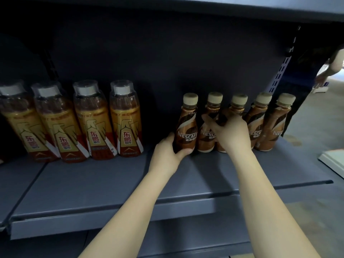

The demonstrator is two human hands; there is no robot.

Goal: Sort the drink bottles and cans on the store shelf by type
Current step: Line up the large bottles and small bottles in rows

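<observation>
Several brown Nescafe coffee bottles with beige caps stand in a row at the back right of the grey shelf (93, 183). My left hand (167, 153) grips the base of the leftmost coffee bottle (187, 123), which stands upright. My right hand (230, 133) is wrapped around the third coffee bottle (238, 105), with fingers reaching across the second coffee bottle (208, 142). To the left stand several golden energy-drink bottles (126, 120) with clear overcaps, in their own row.
A dark back panel and an upper shelf close in the space above the bottles. A perforated upright (281, 71) marks the shelf's right end. Beyond it another person's arm (331, 69) shows. A white edge (333, 162) lies at the right.
</observation>
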